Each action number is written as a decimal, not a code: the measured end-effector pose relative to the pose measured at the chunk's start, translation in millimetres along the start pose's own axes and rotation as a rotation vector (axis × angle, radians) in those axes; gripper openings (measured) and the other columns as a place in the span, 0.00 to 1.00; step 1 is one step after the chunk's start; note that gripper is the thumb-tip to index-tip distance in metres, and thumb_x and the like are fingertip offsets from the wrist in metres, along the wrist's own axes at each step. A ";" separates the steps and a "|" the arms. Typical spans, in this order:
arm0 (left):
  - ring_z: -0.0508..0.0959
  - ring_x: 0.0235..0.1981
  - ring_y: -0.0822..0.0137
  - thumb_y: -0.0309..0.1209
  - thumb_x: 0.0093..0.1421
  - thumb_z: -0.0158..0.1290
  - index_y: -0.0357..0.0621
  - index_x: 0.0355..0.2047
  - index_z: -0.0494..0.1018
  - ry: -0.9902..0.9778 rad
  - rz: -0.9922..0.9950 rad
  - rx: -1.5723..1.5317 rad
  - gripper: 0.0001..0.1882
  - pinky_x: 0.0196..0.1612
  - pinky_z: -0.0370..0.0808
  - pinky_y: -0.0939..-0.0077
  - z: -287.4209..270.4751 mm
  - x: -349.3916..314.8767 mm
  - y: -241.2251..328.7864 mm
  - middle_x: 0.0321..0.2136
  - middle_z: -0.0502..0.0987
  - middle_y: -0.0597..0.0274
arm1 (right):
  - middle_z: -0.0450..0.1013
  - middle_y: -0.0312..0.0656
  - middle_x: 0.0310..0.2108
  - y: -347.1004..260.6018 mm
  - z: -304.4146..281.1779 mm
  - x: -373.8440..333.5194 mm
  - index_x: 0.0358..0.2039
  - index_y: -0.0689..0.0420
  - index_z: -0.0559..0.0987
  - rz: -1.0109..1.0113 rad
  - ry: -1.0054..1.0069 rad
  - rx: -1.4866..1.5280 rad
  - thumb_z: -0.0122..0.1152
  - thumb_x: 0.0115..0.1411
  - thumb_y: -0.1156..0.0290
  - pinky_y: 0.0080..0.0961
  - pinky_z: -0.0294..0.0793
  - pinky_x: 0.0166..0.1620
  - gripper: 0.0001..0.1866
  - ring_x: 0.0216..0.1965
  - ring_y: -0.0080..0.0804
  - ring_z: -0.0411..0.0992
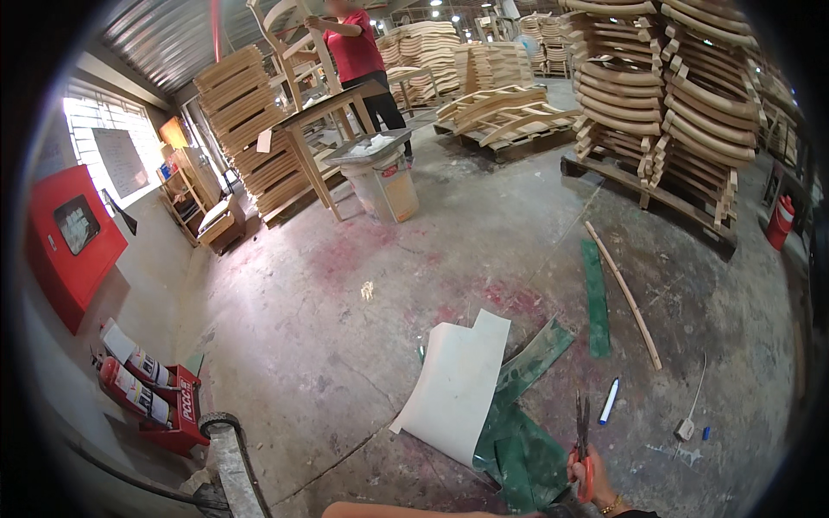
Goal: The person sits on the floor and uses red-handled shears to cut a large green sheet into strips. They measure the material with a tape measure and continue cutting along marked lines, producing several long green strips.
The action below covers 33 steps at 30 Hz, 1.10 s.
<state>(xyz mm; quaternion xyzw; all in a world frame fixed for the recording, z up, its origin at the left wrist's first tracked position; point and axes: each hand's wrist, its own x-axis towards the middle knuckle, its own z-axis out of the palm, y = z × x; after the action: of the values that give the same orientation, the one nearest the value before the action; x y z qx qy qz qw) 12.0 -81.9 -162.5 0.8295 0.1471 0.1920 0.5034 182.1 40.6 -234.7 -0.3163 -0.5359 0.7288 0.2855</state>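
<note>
My right hand (598, 485), at the lower edge, is closed round the handles of orange-handled scissors (582, 423); the blades point away from me, slightly apart. Just left of it lie overlapping dark green sheets (528, 457) on the floor. A white sheet (453, 380) with a stepped far edge rests partly on the green material. To the right of the scissors is a white and blue marker (610, 401). A small blue cap (706, 433) lies farther right. Bare skin shows along the lower edge, perhaps my left forearm; my left hand is out of sight.
A green strip (596, 302) and a thin wooden stick (626, 298) lie ahead. A white corded piece (685, 429) is at right. Fire extinguishers (134, 388) stand left. Beyond are a bin (384, 190), a person (356, 52) handling a wooden frame, and stacked wood (665, 104) on pallets.
</note>
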 end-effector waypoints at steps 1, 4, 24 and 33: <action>0.66 0.55 0.49 0.39 0.52 0.51 0.38 0.55 0.63 -0.180 -0.106 -0.055 0.31 0.51 0.65 0.57 32.9 2.1 -23.4 0.53 0.66 0.46 | 0.65 0.36 0.25 -0.2 8.1 -1.1 0.51 0.62 0.60 0.020 -0.002 0.032 0.60 0.56 0.63 0.20 0.66 0.24 0.28 0.21 0.21 0.64; 0.69 0.50 0.49 0.38 0.51 0.51 0.37 0.50 0.66 -0.157 -0.058 0.044 0.26 0.48 0.67 0.56 71.1 10.4 -41.5 0.47 0.69 0.47 | 0.65 0.38 0.24 0.6 2.2 -1.9 0.50 0.62 0.60 0.006 0.016 0.070 0.60 0.55 0.69 0.20 0.66 0.23 0.26 0.21 0.23 0.65; 0.75 0.41 0.70 0.19 0.50 0.55 0.34 0.49 0.63 1.108 -0.089 0.006 0.24 0.46 0.73 0.74 -271.6 -7.2 185.4 0.42 0.74 0.59 | 0.63 0.39 0.26 -317.7 42.8 77.2 0.54 0.59 0.59 -0.621 -0.244 -0.124 0.55 0.58 0.66 0.22 0.67 0.26 0.26 0.22 0.25 0.65; 0.76 0.36 0.75 0.24 0.55 0.54 0.32 0.41 0.72 1.272 0.231 -0.053 0.13 0.40 0.73 0.79 -260.8 17.6 215.5 0.36 0.77 0.60 | 0.71 0.38 0.29 -381.4 129.3 82.1 0.52 0.64 0.60 -0.816 -0.268 0.113 0.61 0.53 0.76 0.19 0.73 0.28 0.28 0.27 0.21 0.70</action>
<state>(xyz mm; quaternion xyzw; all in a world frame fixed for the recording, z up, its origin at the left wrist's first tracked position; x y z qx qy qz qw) -83.2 31.9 142.0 0.5514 0.3217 0.7025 0.3146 60.0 125.1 148.5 0.0352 -0.6087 0.6191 0.4950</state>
